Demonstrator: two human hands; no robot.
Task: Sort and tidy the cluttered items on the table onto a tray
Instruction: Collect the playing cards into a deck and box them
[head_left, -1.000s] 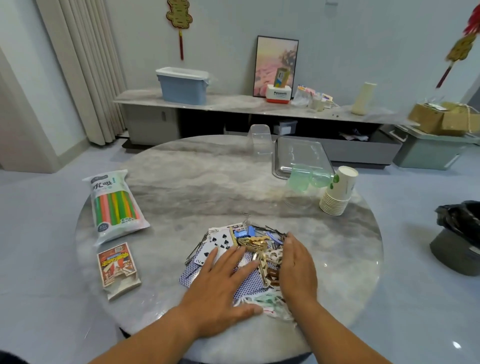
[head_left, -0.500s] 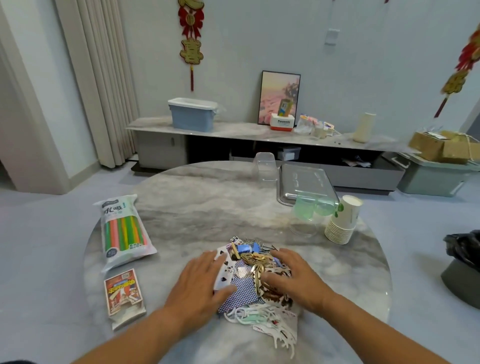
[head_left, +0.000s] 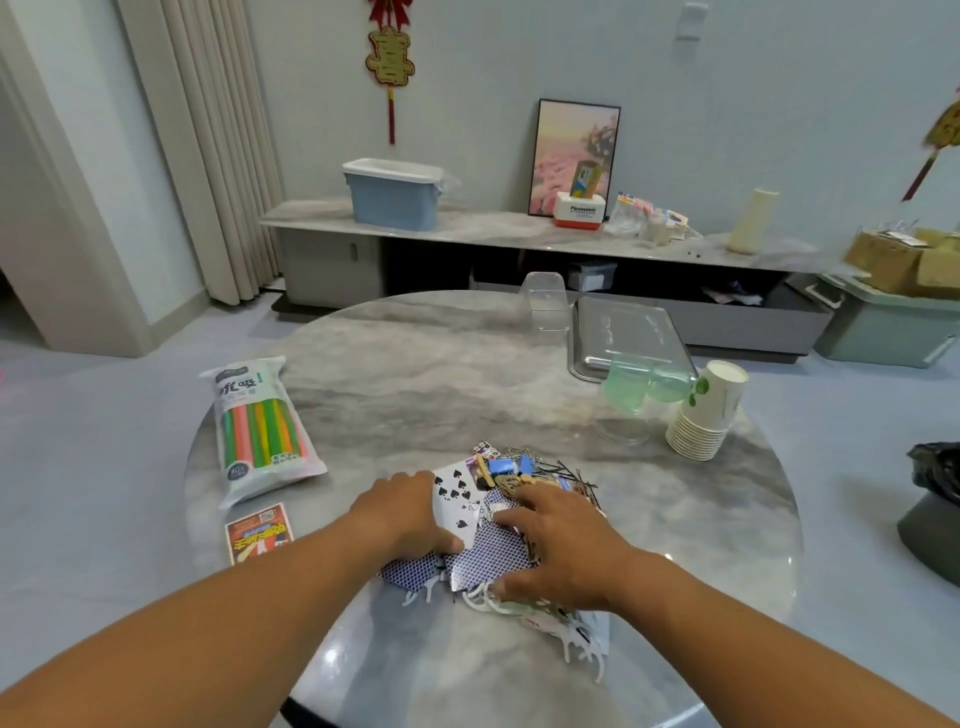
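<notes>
Two hands work at one heap of clutter at 6 o'clock on the round table: the left hand curls its fingers round a face-up spade playing card at the heap's 9 o'clock edge, while the right hand lies spread with straight fingers on the blue-backed cards. The heap also holds hairpins, blue clips and white floss picks, too tangled to count. At 9 o'clock lies one bag of coloured straws, printed with Chinese characters, and just below it one small red and yellow card box, its print too small to read. At 1 o'clock sits one metal tray, with one clear box at its left end; at 2 o'clock one stack of paper cups leans beside two green plastic cups. The table is grey marble. Behind it a low cabinet carries one blue bin, one framed picture and one white and red box marked Panasonic. A red and gold ornament hangs on the wall beside pale curtains.
</notes>
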